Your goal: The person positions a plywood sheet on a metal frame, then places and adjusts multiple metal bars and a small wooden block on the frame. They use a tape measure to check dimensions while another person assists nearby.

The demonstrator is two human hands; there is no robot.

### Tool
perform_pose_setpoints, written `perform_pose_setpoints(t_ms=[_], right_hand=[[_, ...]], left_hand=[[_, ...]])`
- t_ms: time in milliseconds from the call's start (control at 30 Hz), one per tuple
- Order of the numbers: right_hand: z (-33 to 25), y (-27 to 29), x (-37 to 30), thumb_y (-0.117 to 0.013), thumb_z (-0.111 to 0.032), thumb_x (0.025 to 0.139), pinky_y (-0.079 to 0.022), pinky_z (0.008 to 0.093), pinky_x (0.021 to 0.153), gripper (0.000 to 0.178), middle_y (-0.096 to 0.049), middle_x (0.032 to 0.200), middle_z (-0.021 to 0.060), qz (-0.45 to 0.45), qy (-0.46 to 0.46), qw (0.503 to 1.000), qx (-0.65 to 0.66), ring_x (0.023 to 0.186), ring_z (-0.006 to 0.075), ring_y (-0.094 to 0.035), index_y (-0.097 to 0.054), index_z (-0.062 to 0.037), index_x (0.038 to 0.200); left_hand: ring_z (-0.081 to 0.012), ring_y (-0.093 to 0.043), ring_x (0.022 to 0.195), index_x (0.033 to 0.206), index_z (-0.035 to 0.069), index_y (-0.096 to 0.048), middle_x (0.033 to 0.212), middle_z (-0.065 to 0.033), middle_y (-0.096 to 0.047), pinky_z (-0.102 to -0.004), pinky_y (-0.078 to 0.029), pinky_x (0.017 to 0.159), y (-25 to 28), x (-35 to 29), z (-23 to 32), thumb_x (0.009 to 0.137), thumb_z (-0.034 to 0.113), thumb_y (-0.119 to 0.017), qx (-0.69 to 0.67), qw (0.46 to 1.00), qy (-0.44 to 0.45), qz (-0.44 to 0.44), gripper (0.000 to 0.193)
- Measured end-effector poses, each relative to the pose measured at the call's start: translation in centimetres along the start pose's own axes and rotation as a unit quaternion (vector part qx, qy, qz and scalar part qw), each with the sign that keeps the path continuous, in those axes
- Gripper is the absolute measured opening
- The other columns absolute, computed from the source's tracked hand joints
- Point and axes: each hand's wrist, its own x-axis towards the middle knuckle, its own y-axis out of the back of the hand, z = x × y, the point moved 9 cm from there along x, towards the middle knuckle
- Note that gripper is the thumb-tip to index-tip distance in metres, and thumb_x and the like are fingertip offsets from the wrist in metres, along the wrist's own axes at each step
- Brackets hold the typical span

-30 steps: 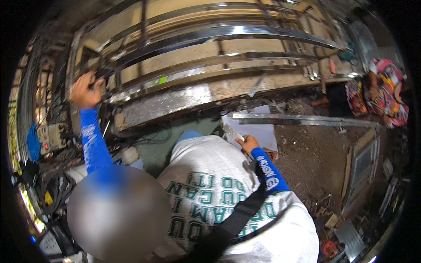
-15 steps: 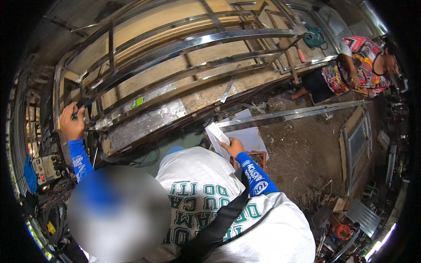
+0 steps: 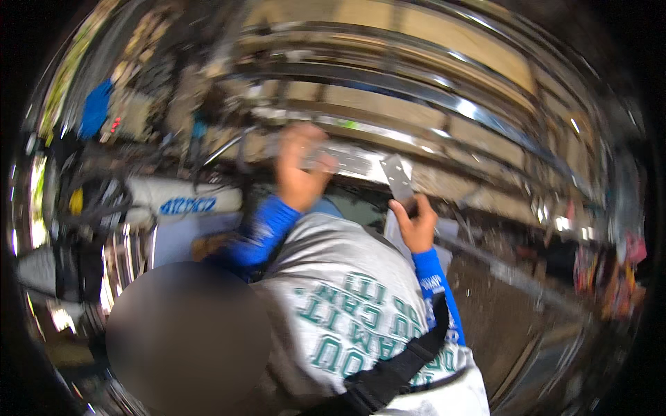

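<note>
Workshop: a cluttered work area, blurred in places, with a bench point(image 3: 447, 170) across the middle and bare brown ground point(image 3: 503, 295) at lower right.
Frame: long shiny rails of a metal frame point(image 3: 465, 107) run along the bench, joined by crosspieces.
Metal plate: a flat grey metal plate point(image 3: 397, 177) with small holes, tilted, its upper end toward the bench and its lower end in the right hand.
Right hand: the right hand point(image 3: 417, 227) has thumb and fingers closed on the plate's lower end, above a white sheet point(image 3: 447, 232).
Left hand: the left hand point(image 3: 300, 170) is half curled, thumb apart from the fingers, beside a grey perforated strip point(image 3: 350, 159); blur hides whether it grips or touches anything.
Left surroundings: a white cylinder point(image 3: 149, 197) with blue lettering lies near the left forearm; a blue cloth point(image 3: 96, 109) hangs farther off.
Right edge: another person point(image 3: 617, 267) in patterned clothing, indistinct.
Stage of work: the frame's rails appear already assembled; the plate is in hand and seems unattached to the frame. What else remains cannot be told.
</note>
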Motion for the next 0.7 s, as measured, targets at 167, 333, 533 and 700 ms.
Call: perform_pose_setpoints(t_ms=[167, 333, 533, 700], right_hand=[[-10.6, -9.8, 2.6, -0.084, -0.015, 0.086, -0.057, 0.0419, 0.076, 0.061, -0.070, 0.108, 0.0243, -0.187, 0.172, 0.967, -0.011, 0.091, 0.0384, -0.074, -0.049, -0.0004, 0.133], [-14.6, -18.8, 4.4, -0.083, -0.015, 0.085, -0.056, 0.0465, 0.087, 0.074, -0.067, 0.111, 0.0238, -0.296, 0.159, 0.940, -0.066, 0.099, 0.0429, -0.069, -0.042, 0.0017, 0.145], [-5.9, -25.1, 3.0, -0.067, -0.032, 0.095, -0.057, 0.0537, 0.089, 0.057, -0.068, 0.118, 0.0272, -0.507, 0.101, 0.770, -0.373, 0.107, 0.0474, -0.067, -0.052, -0.0020, 0.142], [5.3, -26.0, 0.1, -0.049, -0.029, 0.103, -0.058, 0.0580, 0.081, 0.044, -0.072, 0.104, 0.0295, -0.545, 0.007, 0.725, -0.422, 0.096, 0.0466, -0.072, -0.054, -0.0092, 0.142]], left_hand=[[-0.0114, -0.064, 0.104, 0.117, -0.001, -0.071, 0.113, -0.0058, -0.072, -0.0302, -0.052, 0.092, -7.0, -10.2, -3.4, 0.098, 0.027, -0.077, -0.494, 0.772, 0.349, -0.194, 0.034], [-0.0076, -0.064, 0.092, 0.112, -0.001, -0.070, 0.096, -0.0008, -0.074, -0.0262, -0.053, 0.083, -1.0, -9.6, -14.4, 0.107, 0.023, -0.064, -0.494, 0.747, 0.443, 0.045, 0.026], [-0.0232, -0.069, 0.094, 0.125, 0.003, -0.055, 0.105, -0.0122, -0.070, -0.0384, -0.055, 0.086, 13.9, -9.8, -31.7, 0.104, 0.028, -0.066, -0.090, 0.882, 0.417, 0.201, 0.034], [-0.0433, -0.062, 0.122, 0.138, 0.010, -0.055, 0.137, -0.0244, -0.062, -0.0496, -0.051, 0.099, 14.7, -7.6, -40.2, 0.085, 0.022, -0.082, 0.123, 0.882, 0.455, 0.000, 0.060]])
